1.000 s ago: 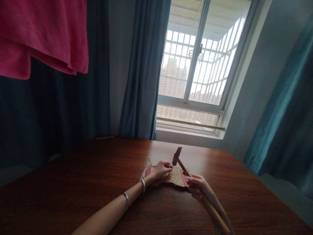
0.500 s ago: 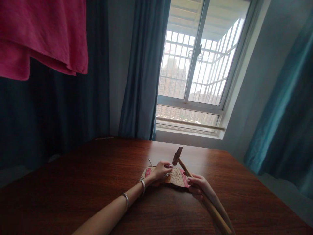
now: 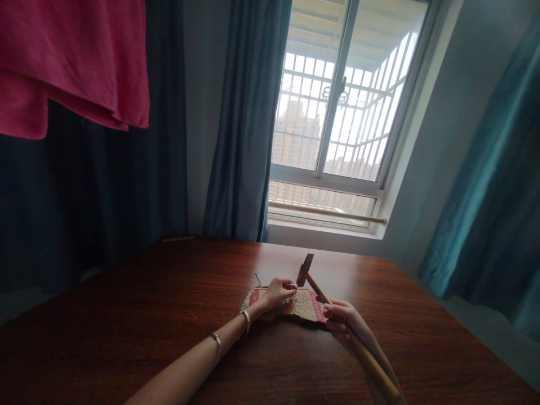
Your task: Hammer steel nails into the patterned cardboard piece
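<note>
My right hand (image 3: 342, 319) is wrapped round the wooden handle of a hammer (image 3: 315, 287). The hammer's dark head is raised just right of my left fingertips, above a flat, pitted piece (image 3: 307, 305) that looks like cardboard, tan with pink bands. Over the left part of that piece, my left hand (image 3: 277, 294) is closed in a pinch. What its fingertips hold is too small to make out. A thin metal pin, perhaps a nail (image 3: 258, 279), sticks up at the piece's back left edge. Small yellowish bits show under my left hand.
The pitted piece lies on a brown wooden table (image 3: 177, 315). Behind stand a barred window (image 3: 333, 129) and a blue curtain (image 3: 248, 124), with another curtain (image 3: 476, 185) on the right. A pink cloth (image 3: 84, 62) hangs at the upper left.
The view has shifted very slightly. Both hands and the hammer keep nearly the same pose over the pitted piece.
</note>
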Tool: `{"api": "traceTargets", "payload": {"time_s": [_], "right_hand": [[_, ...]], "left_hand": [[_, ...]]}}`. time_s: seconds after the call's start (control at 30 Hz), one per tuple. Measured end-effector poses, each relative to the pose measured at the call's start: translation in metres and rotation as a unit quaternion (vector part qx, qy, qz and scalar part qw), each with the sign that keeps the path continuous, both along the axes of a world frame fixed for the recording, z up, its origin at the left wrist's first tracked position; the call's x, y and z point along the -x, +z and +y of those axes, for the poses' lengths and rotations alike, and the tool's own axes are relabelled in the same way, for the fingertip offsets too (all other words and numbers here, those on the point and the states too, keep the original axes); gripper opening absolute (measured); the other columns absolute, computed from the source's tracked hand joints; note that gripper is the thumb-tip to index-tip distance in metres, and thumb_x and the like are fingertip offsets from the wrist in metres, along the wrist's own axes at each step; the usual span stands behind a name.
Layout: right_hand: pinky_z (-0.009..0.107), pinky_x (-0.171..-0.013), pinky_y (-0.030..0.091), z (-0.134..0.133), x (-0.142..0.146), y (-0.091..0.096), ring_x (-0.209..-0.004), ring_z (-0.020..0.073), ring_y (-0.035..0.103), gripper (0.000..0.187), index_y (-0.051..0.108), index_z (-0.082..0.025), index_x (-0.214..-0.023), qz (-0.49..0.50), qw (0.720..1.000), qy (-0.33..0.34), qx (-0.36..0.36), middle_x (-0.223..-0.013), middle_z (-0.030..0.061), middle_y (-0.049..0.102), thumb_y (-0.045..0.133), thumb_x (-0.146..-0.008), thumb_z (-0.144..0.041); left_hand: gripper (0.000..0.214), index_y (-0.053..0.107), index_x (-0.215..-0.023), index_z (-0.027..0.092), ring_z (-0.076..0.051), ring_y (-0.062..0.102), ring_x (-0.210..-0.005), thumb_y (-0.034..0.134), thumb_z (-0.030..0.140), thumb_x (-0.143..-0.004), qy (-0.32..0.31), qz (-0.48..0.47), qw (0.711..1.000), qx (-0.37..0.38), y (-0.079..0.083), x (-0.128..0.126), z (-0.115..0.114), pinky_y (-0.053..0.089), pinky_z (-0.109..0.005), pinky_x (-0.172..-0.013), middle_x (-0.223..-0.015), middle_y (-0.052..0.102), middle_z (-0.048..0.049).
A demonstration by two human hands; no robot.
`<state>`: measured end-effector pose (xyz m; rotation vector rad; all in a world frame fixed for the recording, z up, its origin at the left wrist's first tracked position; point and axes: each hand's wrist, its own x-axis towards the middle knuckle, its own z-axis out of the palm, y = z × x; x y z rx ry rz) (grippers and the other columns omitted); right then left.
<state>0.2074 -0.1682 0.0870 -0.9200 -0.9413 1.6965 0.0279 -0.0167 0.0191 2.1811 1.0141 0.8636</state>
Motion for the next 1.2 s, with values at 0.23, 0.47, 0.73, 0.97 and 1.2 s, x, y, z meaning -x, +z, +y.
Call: {"api": "traceTargets", "payload": {"time_s": [0.23, 0.47, 0.73, 0.97, 1.2], "right_hand": [[0.013, -0.026, 0.015, 0.002, -0.002, -0.003, -0.032, -0.0008, 0.023, 0.033, 0.052, -0.017, -0.087, -0.001, 1.0, 0.004, 0.003, -0.052, -0.0094, 0.042, 0.07, -0.062, -0.028], [0.014, -0.026, 0.016, 0.003, -0.004, -0.006, -0.032, -0.0009, 0.023, 0.03, 0.051, -0.017, -0.079, -0.013, 1.0, 0.009, -0.002, -0.054, -0.0089, 0.043, 0.07, -0.061, -0.029], [0.014, -0.027, 0.015, 0.003, -0.003, -0.005, -0.032, -0.0006, 0.022, 0.027, 0.05, -0.018, -0.075, -0.011, 1.0, 0.007, -0.006, -0.051, -0.0094, 0.041, 0.07, -0.061, -0.029], [0.014, -0.027, 0.017, 0.012, -0.014, -0.014, -0.032, 0.001, 0.026, 0.021, 0.049, -0.018, -0.069, -0.062, 0.996, -0.065, -0.015, -0.048, -0.0095, 0.04, 0.065, -0.058, -0.027], [0.019, -0.028, 0.026, 0.02, -0.034, -0.031, -0.028, 0.0069, 0.033, 0.008, 0.054, -0.018, -0.059, -0.291, 0.928, -0.226, -0.057, -0.035, -0.0087, 0.038, 0.051, -0.056, -0.025]], "left_hand": [[0.022, 0.067, -0.074, 0.01, -0.014, 0.055, -0.069, 0.055, 0.028, -0.071, -0.012, -0.009, 1.0, -0.012, -0.001, 0.0, 0.001, 0.037, -0.019, -0.059, -0.072, 0.066, -0.0033], [0.022, 0.067, -0.074, 0.011, -0.014, 0.055, -0.07, 0.054, 0.028, -0.071, -0.006, -0.001, 1.0, -0.008, 0.001, 0.001, -0.002, 0.037, -0.019, -0.06, -0.072, 0.065, -0.0025], [0.022, 0.066, -0.072, 0.011, -0.014, 0.055, -0.069, 0.055, 0.03, -0.071, -0.009, -0.005, 1.0, -0.007, 0.002, 0.0, -0.001, 0.037, -0.02, -0.06, -0.072, 0.065, -0.0032], [0.021, 0.068, -0.078, 0.013, -0.016, 0.056, -0.074, 0.056, 0.029, -0.07, 0.0, -0.002, 1.0, 0.016, 0.004, 0.002, -0.003, 0.04, -0.02, -0.065, -0.079, 0.068, -0.0038], [0.019, 0.068, -0.077, 0.012, -0.014, 0.056, -0.071, 0.054, 0.024, -0.07, -0.015, -0.021, 1.0, 0.014, 0.001, 0.003, -0.001, 0.039, -0.02, -0.062, -0.074, 0.066, -0.0029]]}}
